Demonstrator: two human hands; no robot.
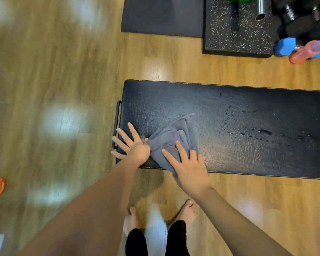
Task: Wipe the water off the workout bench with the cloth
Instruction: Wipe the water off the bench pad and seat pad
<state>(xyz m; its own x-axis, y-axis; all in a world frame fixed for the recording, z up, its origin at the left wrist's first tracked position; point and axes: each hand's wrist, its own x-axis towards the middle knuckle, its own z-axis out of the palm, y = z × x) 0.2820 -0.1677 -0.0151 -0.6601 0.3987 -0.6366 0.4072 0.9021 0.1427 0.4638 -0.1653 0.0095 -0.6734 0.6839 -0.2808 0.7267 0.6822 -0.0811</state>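
On one bench (229,111), one cloth (171,143), two hands

A single head-worn wide-angle view looks steeply down from above the standing person, with the person's bare feet (187,211) at the near edge and both forearms reaching forward into the centre. The workout bench (248,111) runs from the centre off the right edge, and the floor mats (163,15) mark the far edge. The view sits close enough that the bench's left end and the wooden floor (44,71) to the left fill most of the field; no second view is supplied.
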